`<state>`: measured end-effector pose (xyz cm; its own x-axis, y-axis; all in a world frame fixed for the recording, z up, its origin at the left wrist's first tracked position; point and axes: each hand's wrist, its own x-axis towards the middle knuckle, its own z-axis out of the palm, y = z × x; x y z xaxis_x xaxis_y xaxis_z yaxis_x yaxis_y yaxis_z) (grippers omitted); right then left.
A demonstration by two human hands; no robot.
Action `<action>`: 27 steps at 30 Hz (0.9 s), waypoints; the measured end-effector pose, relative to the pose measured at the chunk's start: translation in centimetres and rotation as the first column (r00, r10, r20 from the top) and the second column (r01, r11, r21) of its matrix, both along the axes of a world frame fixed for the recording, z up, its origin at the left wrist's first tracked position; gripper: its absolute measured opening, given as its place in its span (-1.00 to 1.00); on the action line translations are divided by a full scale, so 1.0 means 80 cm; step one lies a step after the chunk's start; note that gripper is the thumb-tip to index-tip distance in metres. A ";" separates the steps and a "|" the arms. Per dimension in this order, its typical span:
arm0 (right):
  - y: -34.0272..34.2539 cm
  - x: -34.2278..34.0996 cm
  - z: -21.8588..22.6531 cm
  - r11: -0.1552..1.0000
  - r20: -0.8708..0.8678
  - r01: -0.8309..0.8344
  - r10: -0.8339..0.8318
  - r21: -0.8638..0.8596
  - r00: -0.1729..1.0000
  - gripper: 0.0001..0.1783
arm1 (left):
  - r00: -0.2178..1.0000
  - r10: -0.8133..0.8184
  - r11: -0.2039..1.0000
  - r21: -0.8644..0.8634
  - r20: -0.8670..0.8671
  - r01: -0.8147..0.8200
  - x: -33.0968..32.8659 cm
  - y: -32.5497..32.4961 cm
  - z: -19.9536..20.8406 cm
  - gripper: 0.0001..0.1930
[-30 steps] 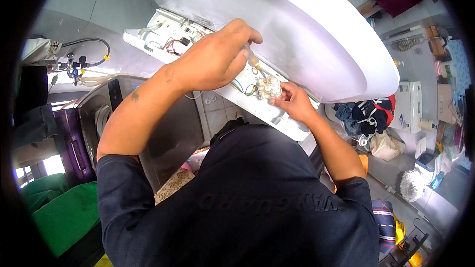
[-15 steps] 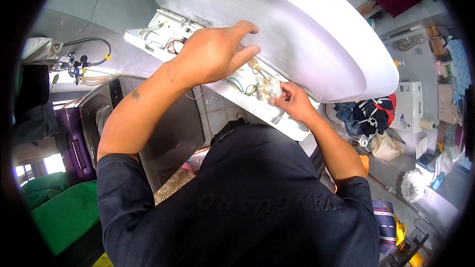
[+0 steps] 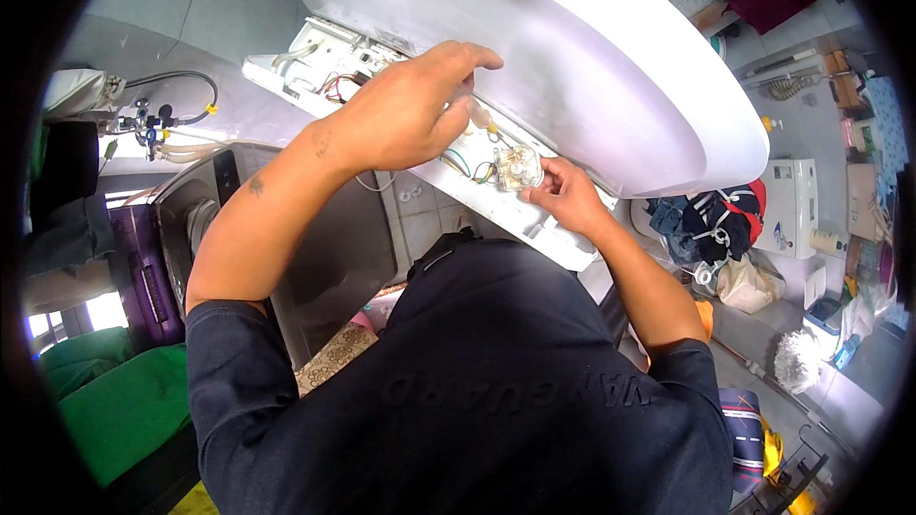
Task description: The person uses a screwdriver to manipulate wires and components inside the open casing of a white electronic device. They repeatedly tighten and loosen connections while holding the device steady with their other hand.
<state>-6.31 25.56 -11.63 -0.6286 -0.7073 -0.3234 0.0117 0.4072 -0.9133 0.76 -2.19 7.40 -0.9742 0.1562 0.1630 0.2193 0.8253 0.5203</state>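
So, starting from the far left, a small valve (image 3: 150,126) could be seen, well apart from the action. Next came a long white panel (image 3: 477,198), slanted from upper left to lower right, with coloured wires (image 3: 334,88) exposed along it. Over its middle the left hand (image 3: 415,110) was held, index finger poked out, apart from the thumb; whether the yellowish tool handle (image 3: 481,120) right beside was actually gripped couldn't be told. That handle was angled down and right, its long axis pointed at the clear round part (image 3: 518,169), which was placed over the panel's right half, lower right of the left fingers. Its right edge was pinched by the right hand (image 3: 568,196), easily the nearer one.
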 end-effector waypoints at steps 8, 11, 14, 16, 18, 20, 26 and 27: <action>-0.001 0.000 0.007 1.000 0.011 0.001 -0.001 0.020 1.000 -0.52 | 0.999 0.039 0.999 0.001 -0.019 -0.039 0.002 0.002 0.003 -0.63; 0.000 0.000 0.004 1.000 0.013 0.004 -0.004 0.025 1.000 -0.51 | 1.000 0.018 0.999 0.047 -0.010 -0.018 0.001 0.001 -0.004 -0.65; 0.000 -0.002 0.003 0.998 -0.021 -0.029 0.030 0.047 0.999 -0.51 | 0.996 0.089 0.996 -0.033 0.021 -0.088 -0.001 0.002 -0.006 -0.70; 0.001 -0.003 0.002 0.997 -0.044 -0.047 0.050 0.067 0.998 -0.51 | 0.994 0.109 0.992 -0.065 0.012 -0.108 0.000 0.005 -0.003 -0.73; 0.002 -0.004 -0.001 0.995 -0.054 -0.054 0.058 0.084 0.997 -0.51 | 0.999 0.036 0.999 0.022 -0.031 -0.035 0.003 0.005 0.004 -0.74; 0.001 -0.004 0.004 0.994 -0.073 -0.064 0.071 0.087 0.995 -0.50 | 0.997 -0.002 0.998 0.055 -0.074 0.006 0.005 0.002 0.000 -0.73; 0.002 -0.003 0.001 0.998 -0.029 -0.042 0.044 0.054 0.999 -0.51 | 0.987 0.139 0.989 -0.056 0.086 -0.135 0.001 0.004 -0.001 -0.68; 0.001 -0.002 0.003 0.998 -0.033 -0.039 0.040 0.046 0.999 -0.51 | 0.995 0.101 0.995 -0.010 -0.011 -0.101 0.005 0.003 -0.005 -0.69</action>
<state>-6.44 25.62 -11.36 -0.6114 -0.7170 -0.3347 -0.0358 0.4476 -0.8935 1.14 -1.96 7.03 -0.9834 0.0590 0.1717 0.1399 0.8491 0.5094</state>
